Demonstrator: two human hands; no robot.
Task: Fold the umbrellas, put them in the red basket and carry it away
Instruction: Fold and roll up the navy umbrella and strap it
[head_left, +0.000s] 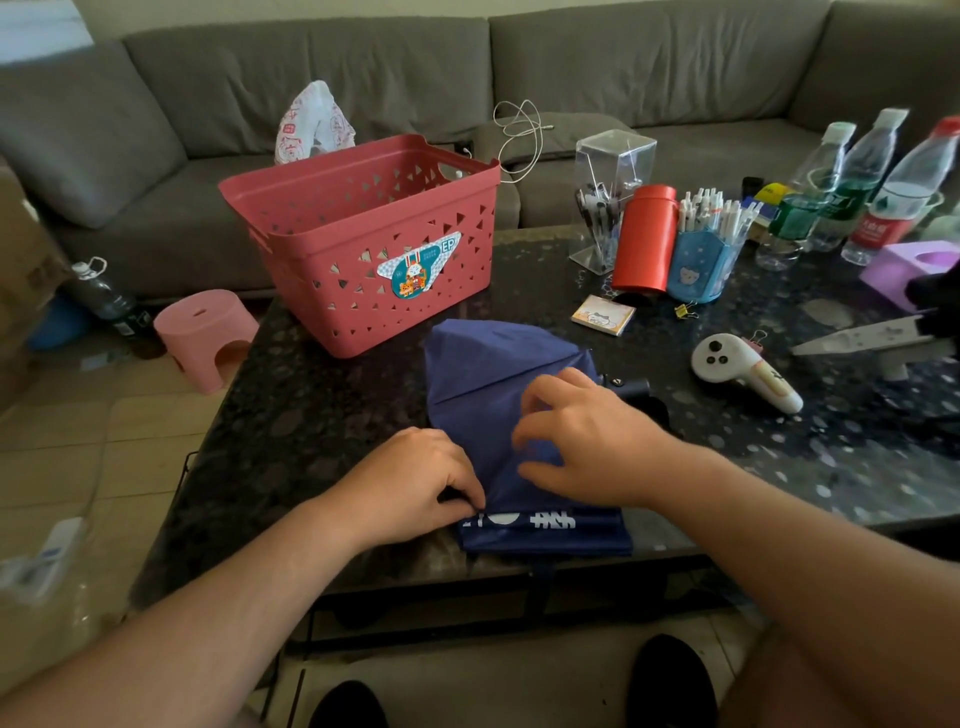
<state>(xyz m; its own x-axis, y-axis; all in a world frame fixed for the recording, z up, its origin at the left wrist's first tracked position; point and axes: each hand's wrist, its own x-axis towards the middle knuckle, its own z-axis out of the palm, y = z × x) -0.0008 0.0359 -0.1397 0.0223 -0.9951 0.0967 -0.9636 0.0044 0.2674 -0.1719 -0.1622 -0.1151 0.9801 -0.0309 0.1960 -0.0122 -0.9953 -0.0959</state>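
Note:
A navy blue umbrella (483, 374) lies collapsed on the dark speckled table (291, 415), its fabric loose and its black handle (636, 387) sticking out to the right. My left hand (415, 483) pinches the fabric's near left edge by the white print. My right hand (587, 436) lies on top of the fabric with its fingers bent, gathering the cloth. The red basket (363, 244) stands just behind the umbrella, and nothing shows inside it.
To the right are a white controller (737, 369), a sticky-note pad (602, 314), a red canister (644, 239), pen holders (706, 254), water bottles (852, 187) and a knife (862, 338). A pink stool (202, 332) stands on the floor at the left, before a grey sofa (623, 78).

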